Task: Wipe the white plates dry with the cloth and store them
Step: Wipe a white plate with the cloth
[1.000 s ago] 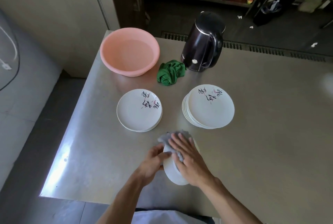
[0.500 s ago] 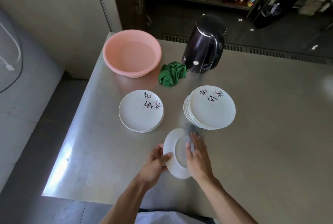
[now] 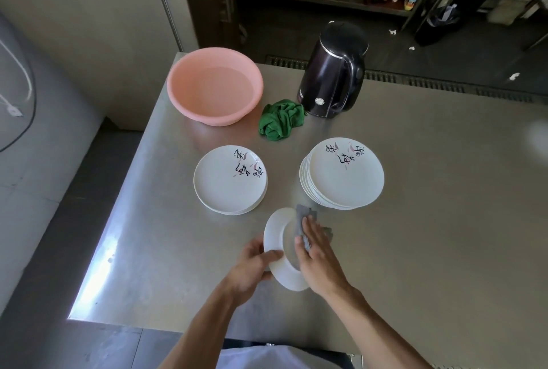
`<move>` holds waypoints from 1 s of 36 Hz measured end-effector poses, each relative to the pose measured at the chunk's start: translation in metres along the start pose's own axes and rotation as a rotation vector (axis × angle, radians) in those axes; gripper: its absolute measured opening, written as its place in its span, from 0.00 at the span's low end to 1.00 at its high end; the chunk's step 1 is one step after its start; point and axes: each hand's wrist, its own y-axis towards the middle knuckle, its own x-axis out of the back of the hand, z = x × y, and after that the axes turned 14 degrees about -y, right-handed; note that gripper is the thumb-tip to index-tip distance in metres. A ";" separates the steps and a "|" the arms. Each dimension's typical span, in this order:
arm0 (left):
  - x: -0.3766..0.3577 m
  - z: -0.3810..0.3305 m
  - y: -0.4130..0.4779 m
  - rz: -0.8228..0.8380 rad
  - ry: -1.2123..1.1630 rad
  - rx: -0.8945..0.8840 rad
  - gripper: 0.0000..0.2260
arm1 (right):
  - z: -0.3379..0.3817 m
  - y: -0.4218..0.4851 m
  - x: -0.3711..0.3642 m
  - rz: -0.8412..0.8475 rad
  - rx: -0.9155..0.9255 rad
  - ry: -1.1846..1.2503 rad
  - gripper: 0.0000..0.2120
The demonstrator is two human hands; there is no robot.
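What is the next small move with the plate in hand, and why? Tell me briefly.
Probably slide the cloth down across the rest of the plate. The left hand grips its rim and holds it tilted on edge, while the right hand presses the cloth flat against only the upper part of its face.

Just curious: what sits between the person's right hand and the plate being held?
A grey cloth, pressed by the right hand against the tilted white plate that the left hand grips, seen in the head view.
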 end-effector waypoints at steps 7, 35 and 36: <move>-0.005 0.005 -0.006 0.073 -0.001 -0.058 0.16 | 0.002 -0.011 -0.002 -0.175 0.465 -0.177 0.24; 0.006 0.010 -0.003 0.056 0.080 -0.120 0.09 | 0.012 -0.019 -0.003 -0.111 0.534 -0.157 0.24; 0.006 0.012 -0.004 0.056 0.080 -0.143 0.10 | 0.011 -0.019 -0.003 -0.147 0.572 -0.199 0.23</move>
